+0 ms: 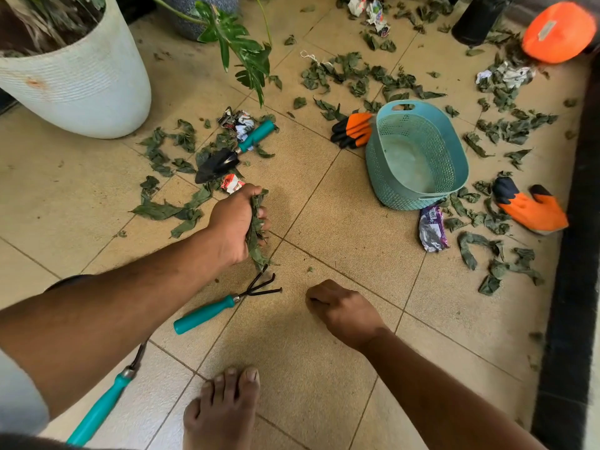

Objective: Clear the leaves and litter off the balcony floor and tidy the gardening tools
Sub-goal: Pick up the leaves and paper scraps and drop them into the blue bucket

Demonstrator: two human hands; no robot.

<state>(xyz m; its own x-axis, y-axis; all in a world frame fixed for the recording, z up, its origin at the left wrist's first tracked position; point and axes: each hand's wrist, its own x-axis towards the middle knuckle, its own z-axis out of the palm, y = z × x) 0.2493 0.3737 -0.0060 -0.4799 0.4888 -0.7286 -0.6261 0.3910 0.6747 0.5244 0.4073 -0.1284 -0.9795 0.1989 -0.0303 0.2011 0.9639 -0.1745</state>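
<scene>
left hand [233,222] grips a bunch of leaves [256,232]; right hand [344,311] is curled, holding nothing visible. loose leaves may slip out on the way to the teal basket [418,196], and the bare foot [224,407] could catch the hand rake [227,302].

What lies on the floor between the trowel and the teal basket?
In the head view, mostly bare tile. Between the trowel and the teal basket, only a gardening glove lies, against the basket's left side, plus stray leaves.
</scene>
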